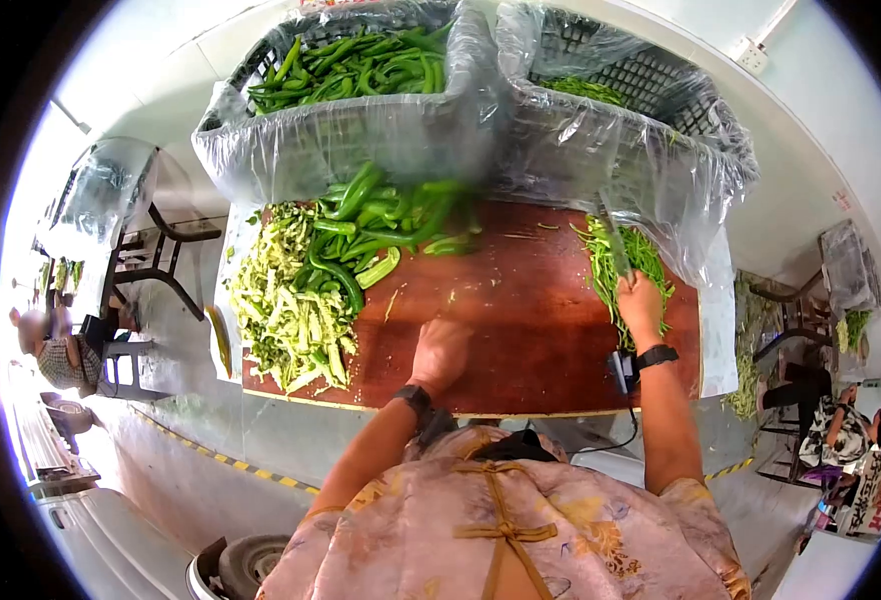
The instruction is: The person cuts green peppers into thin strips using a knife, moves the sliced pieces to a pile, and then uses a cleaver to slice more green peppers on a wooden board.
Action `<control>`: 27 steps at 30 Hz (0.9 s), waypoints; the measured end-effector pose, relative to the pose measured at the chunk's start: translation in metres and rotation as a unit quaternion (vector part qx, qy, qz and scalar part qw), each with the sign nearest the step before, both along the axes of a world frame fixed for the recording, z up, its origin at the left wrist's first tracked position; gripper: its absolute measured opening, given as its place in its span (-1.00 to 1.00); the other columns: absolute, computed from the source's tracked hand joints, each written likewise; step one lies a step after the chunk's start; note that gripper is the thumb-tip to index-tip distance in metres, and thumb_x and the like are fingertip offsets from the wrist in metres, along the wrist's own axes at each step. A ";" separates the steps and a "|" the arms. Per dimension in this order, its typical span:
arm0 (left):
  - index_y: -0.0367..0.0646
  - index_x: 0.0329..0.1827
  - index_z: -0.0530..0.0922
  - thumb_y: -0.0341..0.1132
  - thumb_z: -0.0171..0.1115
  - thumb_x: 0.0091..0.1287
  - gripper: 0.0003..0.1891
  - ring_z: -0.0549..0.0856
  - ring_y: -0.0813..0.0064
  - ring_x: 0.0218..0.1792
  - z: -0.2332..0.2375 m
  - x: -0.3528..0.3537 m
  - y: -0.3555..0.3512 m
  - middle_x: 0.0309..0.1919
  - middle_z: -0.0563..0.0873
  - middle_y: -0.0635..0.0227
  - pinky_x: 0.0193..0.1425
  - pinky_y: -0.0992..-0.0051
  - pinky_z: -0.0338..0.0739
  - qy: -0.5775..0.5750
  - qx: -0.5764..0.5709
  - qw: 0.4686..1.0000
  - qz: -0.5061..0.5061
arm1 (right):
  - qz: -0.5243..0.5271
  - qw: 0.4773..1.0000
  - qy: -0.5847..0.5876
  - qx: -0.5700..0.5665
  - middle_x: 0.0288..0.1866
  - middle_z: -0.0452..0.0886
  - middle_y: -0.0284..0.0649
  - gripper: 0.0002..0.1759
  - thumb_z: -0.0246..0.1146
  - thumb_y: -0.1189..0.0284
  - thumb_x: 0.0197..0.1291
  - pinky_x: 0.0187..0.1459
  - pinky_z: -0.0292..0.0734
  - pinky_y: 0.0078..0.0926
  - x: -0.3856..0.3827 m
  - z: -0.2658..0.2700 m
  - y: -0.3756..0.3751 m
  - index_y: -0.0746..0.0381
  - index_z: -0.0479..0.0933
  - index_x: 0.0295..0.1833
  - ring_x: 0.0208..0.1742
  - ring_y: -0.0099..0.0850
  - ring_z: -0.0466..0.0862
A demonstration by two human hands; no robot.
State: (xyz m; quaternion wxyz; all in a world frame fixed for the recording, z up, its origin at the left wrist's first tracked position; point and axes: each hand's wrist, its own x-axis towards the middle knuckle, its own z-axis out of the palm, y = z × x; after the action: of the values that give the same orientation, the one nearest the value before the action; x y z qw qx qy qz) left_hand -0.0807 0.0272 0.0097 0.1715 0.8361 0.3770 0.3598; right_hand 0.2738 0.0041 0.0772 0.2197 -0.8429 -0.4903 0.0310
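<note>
My right hand (641, 308) is wrapped round the handle of a knife (615, 243). The blade points away from me, over a heap of thin green pepper strips (651, 262) on the right of the brown board (521, 310). Low over the board's front middle is my left hand (443, 352), smeared by motion, its fingers not readable. Whole green peppers (381, 225) lie piled beyond it to the left, some blurred at the pile's right side. Beside them spreads a large heap of pale pepper cores and scraps (286, 310).
At the back stand two plastic-lined crates: the left crate (341, 125) holds whole green peppers, the right crate (601, 125) some green strips. A small black device (621, 372) with a cable sits by my right wrist. Other people (69, 362) sit at both far sides.
</note>
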 end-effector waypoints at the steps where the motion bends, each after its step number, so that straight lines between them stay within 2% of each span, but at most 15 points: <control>1: -0.14 -0.26 0.65 -0.52 0.22 0.08 -0.82 0.60 0.23 -0.16 -0.001 0.000 0.000 -0.27 0.67 0.30 -0.06 0.27 0.44 0.001 0.000 1.000 0.003 | -0.009 0.998 0.063 0.026 -0.40 0.63 0.09 -0.74 0.21 0.29 0.19 -0.31 0.48 -0.06 0.012 -0.009 0.003 0.29 0.56 -0.24 -0.31 0.07 0.63; 2: -0.14 -0.26 0.65 -0.52 0.22 0.07 -0.82 0.60 0.23 -0.16 -0.002 0.000 0.002 -0.27 0.67 0.32 -0.05 0.27 0.44 -0.001 0.001 1.000 -0.002 | -0.006 0.998 0.065 0.026 -0.40 0.63 0.09 -0.74 0.21 0.29 0.19 -0.31 0.48 -0.06 0.025 -0.017 0.005 0.29 0.56 -0.24 -0.31 0.07 0.63; 4: -0.13 -0.26 0.65 -0.52 0.23 0.07 -0.82 0.60 0.24 -0.16 -0.003 -0.001 0.003 -0.27 0.67 0.34 -0.05 0.27 0.44 0.002 0.001 1.000 -0.002 | -0.067 0.975 0.203 0.055 -0.50 0.61 -0.04 -0.72 0.22 0.27 0.21 -0.42 0.46 -0.18 0.026 -0.016 0.009 0.31 0.54 -0.28 -0.48 -0.10 0.64; 6: -0.11 -0.27 0.65 -0.52 0.24 0.06 -0.83 0.60 0.25 -0.17 -0.002 0.000 0.003 -0.28 0.68 0.36 -0.05 0.27 0.44 -0.013 0.012 1.000 -0.007 | -0.119 0.921 0.365 0.062 -0.61 0.48 -0.29 -0.72 0.23 0.29 0.26 -0.61 0.31 -0.42 0.014 0.001 -0.003 0.28 0.48 -0.38 -0.72 -0.47 0.42; 8: -0.11 -0.30 0.65 -0.53 0.24 0.06 -0.84 0.60 0.23 -0.19 0.001 0.001 0.003 -0.30 0.68 0.35 -0.07 0.27 0.45 -0.002 0.027 1.000 -0.002 | -0.089 0.952 0.289 0.042 -0.61 0.49 -0.25 -0.71 0.22 0.29 0.25 -0.54 0.35 -0.37 0.000 0.007 -0.020 0.30 0.48 -0.37 -0.67 -0.41 0.45; 10: -0.10 -0.29 0.63 -0.48 0.19 0.05 -0.83 0.57 0.22 -0.16 -0.003 0.000 0.004 -0.28 0.63 0.33 -0.05 0.25 0.41 -0.019 0.038 0.999 -0.015 | 0.004 0.984 0.165 0.071 -0.60 0.51 -0.20 -0.72 0.22 0.30 0.25 -0.44 0.41 -0.31 -0.022 0.009 -0.045 0.33 0.49 -0.34 -0.58 -0.37 0.49; 11: -0.10 -0.29 0.63 -0.48 0.19 0.05 -0.83 0.57 0.22 -0.16 -0.005 0.000 0.004 -0.28 0.63 0.33 -0.05 0.25 0.41 -0.017 0.041 0.999 -0.015 | 0.005 0.979 0.197 0.050 -0.56 0.55 -0.10 -0.72 0.23 0.29 0.22 -0.35 0.43 -0.27 -0.036 0.014 -0.059 0.33 0.52 -0.31 -0.49 -0.25 0.56; 12: -0.09 -0.29 0.63 -0.46 0.20 0.05 -0.84 0.57 0.21 -0.16 -0.007 0.000 0.005 -0.27 0.63 0.32 -0.05 0.24 0.41 -0.011 0.031 0.999 -0.011 | 0.040 0.986 0.153 0.051 -0.51 0.59 -0.01 -0.71 0.24 0.26 0.19 -0.36 0.44 -0.26 -0.043 0.009 -0.072 0.31 0.54 -0.29 -0.46 -0.13 0.61; 14: -0.09 -0.28 0.63 -0.44 0.20 0.05 -0.84 0.57 0.20 -0.16 0.006 -0.002 0.008 -0.26 0.63 0.31 -0.05 0.23 0.41 -0.004 0.023 1.000 -0.010 | 0.045 0.989 0.141 -0.014 -0.50 0.59 0.03 -0.72 0.24 0.26 0.18 -0.37 0.46 -0.17 -0.063 0.006 -0.097 0.30 0.55 -0.27 -0.43 -0.01 0.62; 16: -0.08 -0.25 0.64 -0.40 0.19 0.08 -0.82 0.56 0.20 -0.13 0.047 -0.006 0.025 -0.24 0.63 0.29 -0.03 0.18 0.40 0.262 -0.073 0.961 0.043 | 0.062 0.988 0.139 -0.035 -0.50 0.59 0.04 -0.74 0.23 0.28 0.17 -0.36 0.46 -0.14 -0.078 -0.001 -0.120 0.29 0.56 -0.26 -0.41 0.03 0.61; 18: -0.06 -0.19 0.65 -0.37 0.18 0.12 -0.80 0.56 0.13 -0.08 0.041 -0.018 0.046 -0.17 0.66 0.26 -0.02 0.17 0.39 0.135 0.042 0.982 0.128 | 0.088 0.983 0.159 -0.002 -0.47 0.59 0.06 -0.75 0.22 0.29 0.16 -0.33 0.48 -0.12 -0.090 -0.003 -0.141 0.28 0.58 -0.23 -0.38 0.05 0.61; 20: -0.05 -0.03 0.61 -0.37 0.17 0.11 -0.68 0.53 0.18 0.02 0.035 -0.034 0.072 -0.09 0.65 0.29 0.07 0.21 0.37 0.160 0.136 0.958 0.194 | 0.077 0.984 0.163 0.010 -0.43 0.61 0.07 -0.74 0.23 0.30 0.15 -0.30 0.51 -0.12 -0.098 -0.007 -0.156 0.27 0.60 -0.18 -0.35 0.06 0.63; 22: -0.03 0.11 0.55 -0.31 0.21 0.11 -0.57 0.51 0.20 0.08 0.038 -0.046 0.091 -0.04 0.65 0.29 0.15 0.23 0.34 0.227 0.115 0.937 0.240 | 0.064 0.981 0.179 -0.031 -0.39 0.63 0.06 -0.72 0.22 0.30 0.15 -0.26 0.53 -0.12 -0.104 -0.004 -0.168 0.26 0.60 -0.13 -0.31 0.05 0.64; 24: -0.02 0.20 0.49 -0.26 0.23 0.11 -0.49 0.49 0.20 0.13 0.048 -0.051 0.093 0.00 0.64 0.28 0.18 0.23 0.31 0.304 0.027 0.922 0.238 | 0.054 0.983 0.172 -0.029 -0.37 0.64 0.04 -0.70 0.22 0.27 0.15 -0.23 0.53 -0.10 -0.104 -0.011 -0.177 0.23 0.60 -0.10 -0.29 0.04 0.65; 27: -0.05 0.17 0.48 -0.21 0.30 0.03 -0.44 0.52 0.21 0.08 0.038 -0.054 0.098 -0.07 0.65 0.29 0.13 0.23 0.34 0.314 0.030 0.920 0.234 | 0.029 0.989 0.139 -0.049 -0.40 0.65 -0.04 -0.73 0.24 0.27 0.13 -0.30 0.53 -0.16 -0.111 -0.006 -0.181 0.21 0.62 -0.14 -0.34 -0.04 0.66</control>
State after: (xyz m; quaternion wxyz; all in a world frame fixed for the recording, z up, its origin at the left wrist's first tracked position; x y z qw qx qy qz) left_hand -0.1346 0.1249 0.0481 -0.0700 0.7990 0.5852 0.1197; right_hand 0.1631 -0.1773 0.0714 0.2430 -0.8254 -0.4774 0.1784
